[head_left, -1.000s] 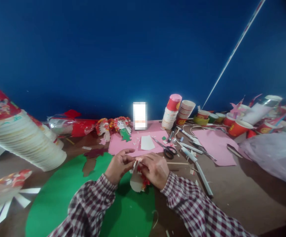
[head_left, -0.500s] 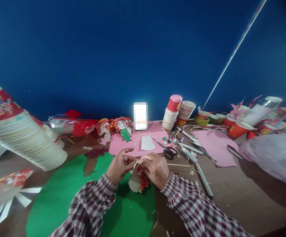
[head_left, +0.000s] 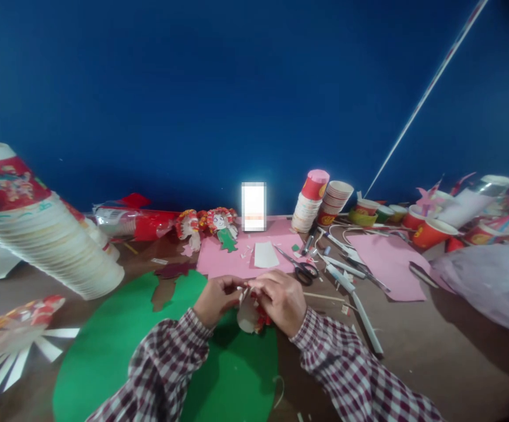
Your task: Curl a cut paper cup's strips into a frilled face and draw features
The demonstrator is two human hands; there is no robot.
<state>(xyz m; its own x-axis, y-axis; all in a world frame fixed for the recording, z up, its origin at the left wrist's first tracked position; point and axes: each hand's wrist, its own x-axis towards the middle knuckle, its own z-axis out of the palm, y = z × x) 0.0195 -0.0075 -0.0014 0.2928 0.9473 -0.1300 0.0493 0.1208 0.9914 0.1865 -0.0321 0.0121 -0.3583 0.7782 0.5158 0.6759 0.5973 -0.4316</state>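
Observation:
Between my two hands is a small paper cup piece with a pale round base and red curled strips, held above green paper. My left hand pinches its upper left edge with thumb and forefinger. My right hand grips its top right part, its fingers bent over the red strips. The fingertips of both hands nearly meet at the top of the piece. Beyond them, a white paper piece and black-handled scissors lie on or beside pink paper.
Stacked paper cups lean at the left, above a cut cup with splayed strips. More cup stacks stand at the back. A glue gun, a knife and a plastic bag are at the right.
The view has shifted slightly, so things sit a little further right. My left thumb and forefinger have closed in on the piece, and the piece sits slightly higher between my hands.

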